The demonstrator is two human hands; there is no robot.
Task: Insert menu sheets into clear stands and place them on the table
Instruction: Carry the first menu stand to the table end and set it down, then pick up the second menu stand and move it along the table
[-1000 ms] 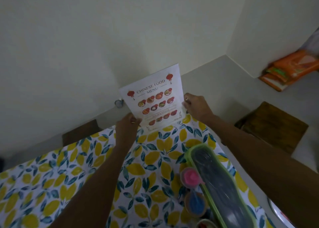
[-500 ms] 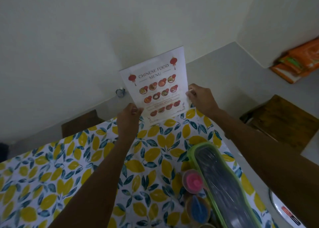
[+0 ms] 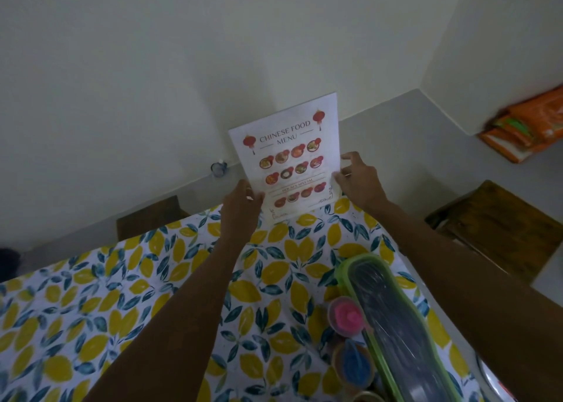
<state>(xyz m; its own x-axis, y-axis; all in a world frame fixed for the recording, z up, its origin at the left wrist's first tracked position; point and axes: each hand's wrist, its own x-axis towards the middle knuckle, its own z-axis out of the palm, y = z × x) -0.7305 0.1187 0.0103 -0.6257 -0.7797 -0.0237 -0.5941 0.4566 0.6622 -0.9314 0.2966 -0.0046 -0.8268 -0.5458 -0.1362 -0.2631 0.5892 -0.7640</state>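
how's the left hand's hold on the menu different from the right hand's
The left hand is closed on the lower left edge of the menu sheet, thumb over the front. The right hand is higher, at the right edge, with its fingers spread and loosely touching rather than clamped. Whether the right hand truly grips is unclear. Both sit at the sheet's lower half, holding it upright at the far edge of the table.

Both arms reach forward, nearly straight. The left hand pinches with thumb over fingers. The right hand grips loosely, fingers spread.
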